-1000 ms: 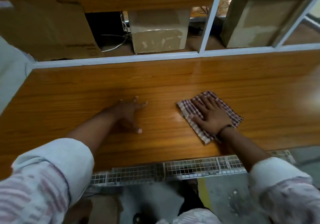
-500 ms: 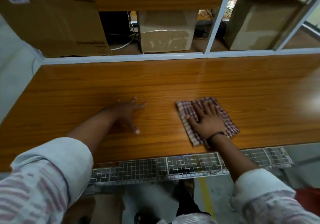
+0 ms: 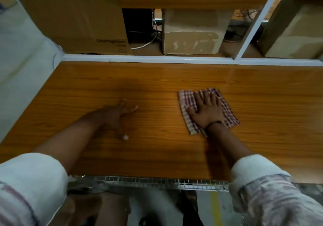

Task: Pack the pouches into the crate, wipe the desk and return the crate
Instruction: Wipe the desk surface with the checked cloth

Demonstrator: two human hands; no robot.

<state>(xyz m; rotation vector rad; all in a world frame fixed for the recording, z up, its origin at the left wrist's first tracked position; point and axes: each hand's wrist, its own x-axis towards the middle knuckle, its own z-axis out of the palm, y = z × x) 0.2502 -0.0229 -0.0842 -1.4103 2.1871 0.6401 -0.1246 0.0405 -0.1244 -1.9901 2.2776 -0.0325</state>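
Mid-right on the counter [image 3: 174, 152], the right hand [image 3: 207, 111] presses flat on the checked cloth [image 3: 187, 101]; the left hand [image 3: 115, 117] rests spread, empty. Wiping seems underway; next, slide the cloth onward.

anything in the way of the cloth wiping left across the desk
Only the left hand, fingers spread on the orange-brown wooden desk, left of the red-and-white checked cloth that the right hand presses flat. Nothing else visible stands there.
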